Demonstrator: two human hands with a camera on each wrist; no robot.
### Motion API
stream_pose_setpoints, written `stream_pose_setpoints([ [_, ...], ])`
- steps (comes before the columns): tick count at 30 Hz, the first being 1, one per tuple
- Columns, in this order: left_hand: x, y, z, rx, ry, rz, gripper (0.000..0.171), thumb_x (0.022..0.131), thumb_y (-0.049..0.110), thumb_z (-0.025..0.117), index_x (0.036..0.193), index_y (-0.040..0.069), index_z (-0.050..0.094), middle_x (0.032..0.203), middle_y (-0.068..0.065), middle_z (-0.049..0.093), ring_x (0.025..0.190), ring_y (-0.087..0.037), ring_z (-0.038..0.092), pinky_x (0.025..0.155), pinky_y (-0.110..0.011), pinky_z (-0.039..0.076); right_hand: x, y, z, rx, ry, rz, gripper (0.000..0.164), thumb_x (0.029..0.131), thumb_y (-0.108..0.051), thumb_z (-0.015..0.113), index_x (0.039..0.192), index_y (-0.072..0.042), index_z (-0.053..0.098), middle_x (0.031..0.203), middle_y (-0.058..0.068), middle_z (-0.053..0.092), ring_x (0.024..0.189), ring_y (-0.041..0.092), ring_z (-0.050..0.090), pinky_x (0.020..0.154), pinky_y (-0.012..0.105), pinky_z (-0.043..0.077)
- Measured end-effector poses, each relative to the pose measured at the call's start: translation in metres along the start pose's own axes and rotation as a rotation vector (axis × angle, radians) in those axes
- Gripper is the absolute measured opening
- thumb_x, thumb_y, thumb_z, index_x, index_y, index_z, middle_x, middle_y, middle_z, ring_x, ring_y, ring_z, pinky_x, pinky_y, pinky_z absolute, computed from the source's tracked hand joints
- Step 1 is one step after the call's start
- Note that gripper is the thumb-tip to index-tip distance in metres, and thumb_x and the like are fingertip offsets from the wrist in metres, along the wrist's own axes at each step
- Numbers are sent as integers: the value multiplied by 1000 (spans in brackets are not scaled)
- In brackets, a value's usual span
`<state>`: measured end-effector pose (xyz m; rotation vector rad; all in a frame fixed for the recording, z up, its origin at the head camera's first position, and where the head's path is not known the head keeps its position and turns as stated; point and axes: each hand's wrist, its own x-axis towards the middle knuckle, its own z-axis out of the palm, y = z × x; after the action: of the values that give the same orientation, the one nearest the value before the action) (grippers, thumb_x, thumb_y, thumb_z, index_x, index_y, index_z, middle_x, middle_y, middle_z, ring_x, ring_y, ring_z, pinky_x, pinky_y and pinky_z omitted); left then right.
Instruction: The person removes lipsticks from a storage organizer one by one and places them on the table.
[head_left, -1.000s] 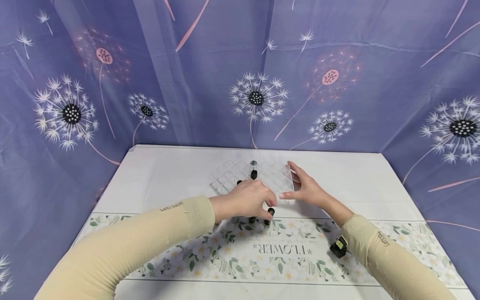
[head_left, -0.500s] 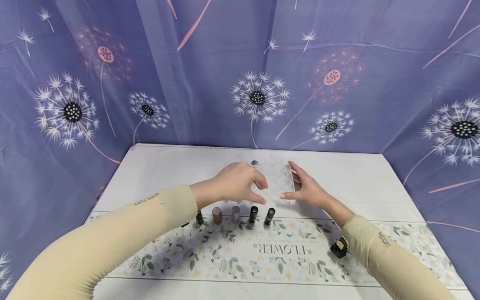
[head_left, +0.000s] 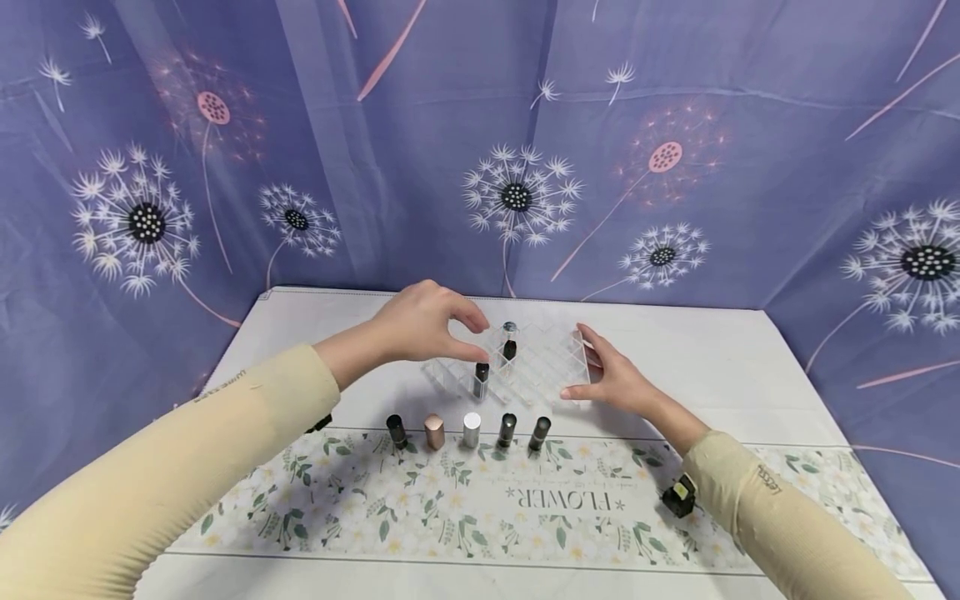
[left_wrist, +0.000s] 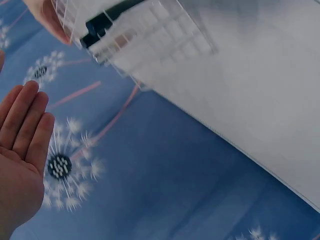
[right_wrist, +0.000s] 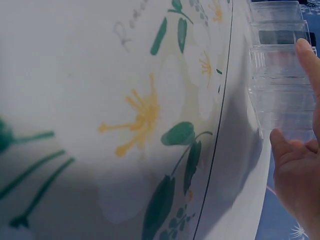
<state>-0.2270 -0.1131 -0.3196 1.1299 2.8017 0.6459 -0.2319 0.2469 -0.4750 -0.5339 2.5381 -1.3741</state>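
Note:
A clear lipstick organizer [head_left: 547, 367] with a diamond grid lies on the white tabletop. One black lipstick [head_left: 481, 382] stands in its front part, and another dark lipstick [head_left: 510, 350] sits farther back. My left hand [head_left: 423, 323] hovers over the organizer's left end, thumb and fingers apart, holding nothing; the left wrist view shows its palm [left_wrist: 22, 142] with extended fingers. At the opposite end my right hand [head_left: 611, 375] grips the organizer between thumb and fingers. In the right wrist view, fingertips touch the organizer's clear wall [right_wrist: 280, 67].
In front of the organizer stands a row of several lipsticks, including a black one [head_left: 395, 432], a rose-gold one [head_left: 434, 432] and a silver one [head_left: 471, 430]. A floral printed band [head_left: 562, 533] crosses the tabletop. A purple dandelion curtain [head_left: 405, 208] hangs behind.
My left hand has moved up and left, from above the lipstick row to over the organizer's left end, uncovering the row and the black lipstick in the organizer. My right hand stays put.

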Motion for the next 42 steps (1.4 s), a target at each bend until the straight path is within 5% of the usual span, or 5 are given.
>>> stream_pose_setpoints([
  [7, -8, -18, -17, -22, 46, -61, 45, 85, 48, 90, 120, 22, 82, 115, 7, 81, 113, -20, 75, 100, -45, 57, 0, 0, -1, 7, 3, 10, 122, 84, -12, 94, 171, -2, 8, 176, 27, 14, 154, 50, 33, 121, 51, 38],
  [23, -26, -63, -25, -154, 166, -192, 58, 81, 45, 94, 131, 20, 78, 129, 2, 77, 128, -28, 69, 110, -49, 53, 0, 0, -1, 10, 8, 4, 123, 83, -11, 94, 171, -2, 8, 175, 28, 14, 153, 51, 35, 120, 51, 39],
  [31, -31, -79, -16, -223, 153, -246, 79, 80, 44, 96, 149, 22, 65, 147, 2, 67, 140, -30, 60, 117, -50, 47, 0, -1, 0, 13, 8, 3, 122, 84, -11, 94, 171, -1, 8, 176, 27, 13, 154, 50, 34, 121, 51, 38],
  [42, -35, -101, 19, -284, 57, -217, 102, 79, 41, 97, 164, 18, 46, 162, -7, 52, 148, -31, 51, 123, -45, 42, 0, 1, 2, 27, 6, 1, 123, 84, -9, 93, 171, -1, 8, 176, 26, 13, 154, 50, 34, 120, 49, 38],
])
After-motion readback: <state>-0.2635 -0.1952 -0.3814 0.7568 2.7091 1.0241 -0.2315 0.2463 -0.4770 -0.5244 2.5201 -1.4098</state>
